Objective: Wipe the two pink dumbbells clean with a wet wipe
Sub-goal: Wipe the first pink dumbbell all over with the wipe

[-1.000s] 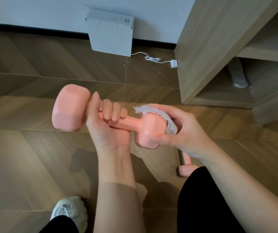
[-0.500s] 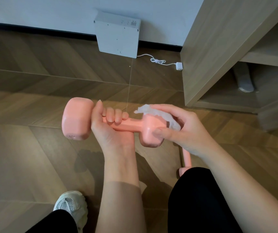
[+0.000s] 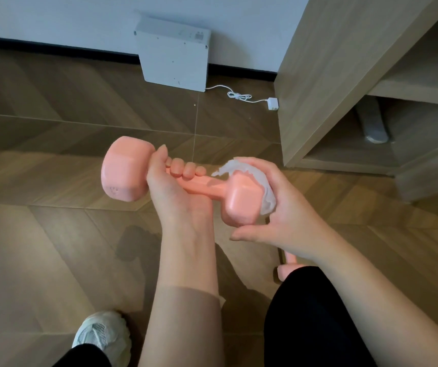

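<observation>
A second pink dumbbell (image 3: 288, 264) lies on the floor (image 3: 53, 247) by the knee (image 3: 318, 308), half hidden; above it the left hand (image 3: 175, 192) grips the raised dumbbell (image 3: 125, 170) by its handle; the right hand (image 3: 278, 215) cups a wet wipe (image 3: 264, 189) round its head; dampness could loosen the left hand's hold and drop it.

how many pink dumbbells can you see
2. One dumbbell is gripped in the left hand; the other dumbbell lies on the floor, mostly hidden behind the right forearm.

White box (image 3: 175, 54) (possibly a router), cable (image 3: 239, 96)
</observation>
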